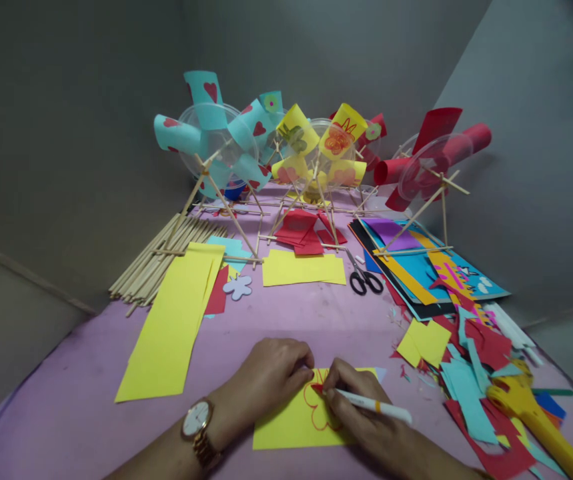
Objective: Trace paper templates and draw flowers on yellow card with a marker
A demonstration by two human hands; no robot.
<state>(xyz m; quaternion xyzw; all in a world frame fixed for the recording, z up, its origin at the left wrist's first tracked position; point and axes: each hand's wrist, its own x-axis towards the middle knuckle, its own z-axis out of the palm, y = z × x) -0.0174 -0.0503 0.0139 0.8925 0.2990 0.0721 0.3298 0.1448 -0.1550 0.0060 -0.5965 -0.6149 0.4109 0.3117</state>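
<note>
My right hand (361, 407) is closed around a white marker pen (381, 405), its red tip touching a small yellow paper sheet (286, 430) near the table's front edge. A red flower outline (316, 407) is drawn on that sheet. My left hand (271, 377), with a watch (197, 421) on the wrist, has its fingers curled and pressed down on the sheet's top edge, just left of the pen tip.
Long yellow strips (173, 320) and a bundle of wooden sticks (161, 260) lie at left. Scissors (363, 277) and another yellow sheet (303, 269) sit mid-table. Paper scraps (476, 373) and a yellow tool (536, 417) crowd the right. Three paper pinwheels on stick frames (316, 153) stand at the back.
</note>
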